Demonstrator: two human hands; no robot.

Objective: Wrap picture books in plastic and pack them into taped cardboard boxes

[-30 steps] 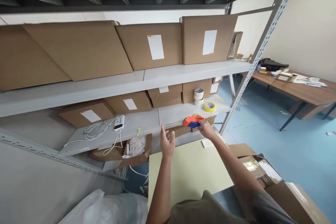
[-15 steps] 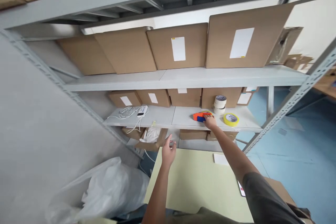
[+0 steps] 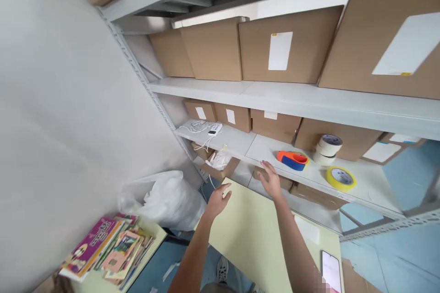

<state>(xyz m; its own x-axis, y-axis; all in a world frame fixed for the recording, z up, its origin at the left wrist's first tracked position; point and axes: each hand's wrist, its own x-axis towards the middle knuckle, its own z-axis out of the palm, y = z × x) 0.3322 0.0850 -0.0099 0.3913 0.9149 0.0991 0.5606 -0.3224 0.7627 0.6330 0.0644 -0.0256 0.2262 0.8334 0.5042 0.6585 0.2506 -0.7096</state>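
Tape dispenser [image 3: 292, 164], orange and blue, was noted on the middle shelf [image 3: 237, 141], near its front edge, beyond the right hand [image 3: 271, 182] and apart from it. The fingers of both hands are parted and loosely curled, with nothing gripped; the left hand [image 3: 217, 201] is held near the far left corner of the table [image 3: 244, 219]. On the dispenser's right, a stack of white tape rolls [image 3: 328, 147] is set farther back and a yellow tape roll [image 3: 338, 185] closer to the edge. The rear is lined by cardboard boxes [image 3: 275, 126]; the space above is bounded by the upper shelf [image 3: 292, 100]. Open room is found in two places — along the shelf from the power strip [image 3: 215, 129] to the dispenser, and over the table between the forearms. The table's right side is occupied by a white flat item [image 3: 307, 229] and a phone [image 3: 330, 268].
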